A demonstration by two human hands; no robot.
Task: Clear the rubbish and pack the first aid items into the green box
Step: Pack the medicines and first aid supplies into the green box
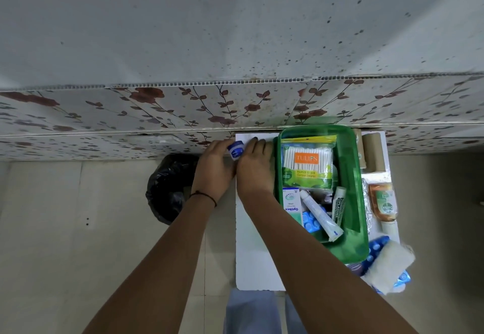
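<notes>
Just left of the green box, both hands clamp fingers around a small blue jar, probably light, rigid, slick-sided, best gripped round its body.

Bare forearms (black wrist thread).

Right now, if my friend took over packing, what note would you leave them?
Left hand and right hand together hold a small blue-capped jar at the white board's far-left corner.
Done: the green plastic box already holds a cotton swab packet, a white tube and an eye-drop carton.
Left: the jar, the orange sanitiser bottle, white bandage roll, blue pill strips and brown rolls lie outside it. The black bin bag sits on the floor, left.
</notes>
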